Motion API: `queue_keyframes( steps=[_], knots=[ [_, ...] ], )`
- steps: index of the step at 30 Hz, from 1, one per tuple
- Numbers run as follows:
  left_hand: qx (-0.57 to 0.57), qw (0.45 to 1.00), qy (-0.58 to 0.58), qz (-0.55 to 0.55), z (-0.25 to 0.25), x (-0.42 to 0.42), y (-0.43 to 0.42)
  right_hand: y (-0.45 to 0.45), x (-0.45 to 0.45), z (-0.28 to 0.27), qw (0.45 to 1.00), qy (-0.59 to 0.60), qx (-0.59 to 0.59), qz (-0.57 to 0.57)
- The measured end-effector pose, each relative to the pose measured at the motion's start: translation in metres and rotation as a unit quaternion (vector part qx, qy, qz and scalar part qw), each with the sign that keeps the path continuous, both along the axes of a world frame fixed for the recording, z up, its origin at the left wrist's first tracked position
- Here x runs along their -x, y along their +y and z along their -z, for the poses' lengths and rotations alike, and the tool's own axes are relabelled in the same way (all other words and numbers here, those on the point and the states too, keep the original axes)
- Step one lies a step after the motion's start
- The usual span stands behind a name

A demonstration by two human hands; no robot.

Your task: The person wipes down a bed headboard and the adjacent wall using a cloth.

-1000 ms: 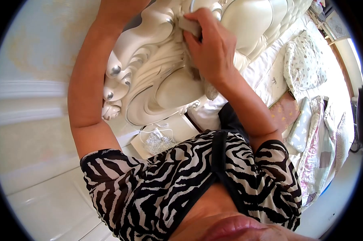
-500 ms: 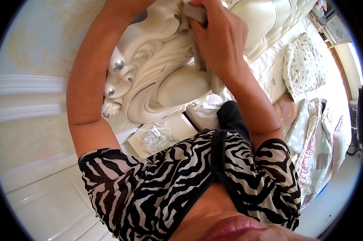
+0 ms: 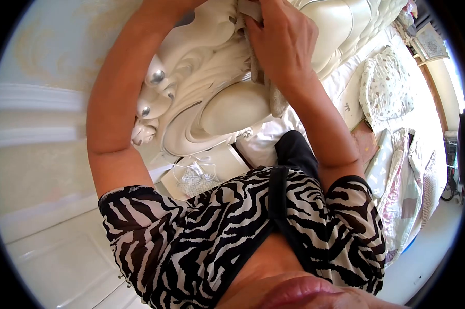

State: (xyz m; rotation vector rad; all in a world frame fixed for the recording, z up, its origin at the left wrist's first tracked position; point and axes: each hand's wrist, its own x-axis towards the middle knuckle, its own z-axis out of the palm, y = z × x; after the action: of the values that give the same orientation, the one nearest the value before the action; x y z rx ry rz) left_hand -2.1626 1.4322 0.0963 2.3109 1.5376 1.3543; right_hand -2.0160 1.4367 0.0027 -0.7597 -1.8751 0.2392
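Observation:
My right hand is closed around a greyish cloth, which hangs down against a carved cream headboard. Below that hand, the cloth's lower end lies near a smooth oval panel in the carving. My left hand is at the top edge, beside the upper carving; its fingers are out of frame, and a small dark grey shape shows next to it. Silver-tipped knobs stand out from the carving beside my left forearm.
A cream bedside surface holds a beaded white item with a looped cord. To the right lies a bed with a patterned pillow and folded bedding. A pale wall with moulding is on the left.
My right hand has moved up and slightly right with the cloth, uncovering more of the oval panel. My left hand has shifted slightly right along the top edge.

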Motion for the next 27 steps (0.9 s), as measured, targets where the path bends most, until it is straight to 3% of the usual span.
queue_keyframes(
  steps=[2,8,14,20,27],
  knots=[
    [-0.017,1.000,0.004,0.011,0.001,0.001,0.002,0.004,0.001,0.014,0.998,0.014,-0.058,0.014],
    [0.012,0.999,-0.029,0.013,0.000,0.001,0.002,-0.007,-0.003,0.028,0.999,-0.024,-0.044,0.015],
    [-0.016,1.000,-0.011,0.022,0.003,0.004,0.005,0.000,0.001,-0.004,1.000,-0.013,-0.001,0.009],
    [0.003,1.000,-0.012,-0.013,-0.001,-0.001,0.002,-0.011,-0.004,0.028,0.999,-0.038,-0.024,0.024],
    [0.025,0.999,-0.048,-0.004,-0.001,-0.006,-0.001,-0.018,-0.008,0.045,0.999,-0.042,0.029,0.010]
  ],
)
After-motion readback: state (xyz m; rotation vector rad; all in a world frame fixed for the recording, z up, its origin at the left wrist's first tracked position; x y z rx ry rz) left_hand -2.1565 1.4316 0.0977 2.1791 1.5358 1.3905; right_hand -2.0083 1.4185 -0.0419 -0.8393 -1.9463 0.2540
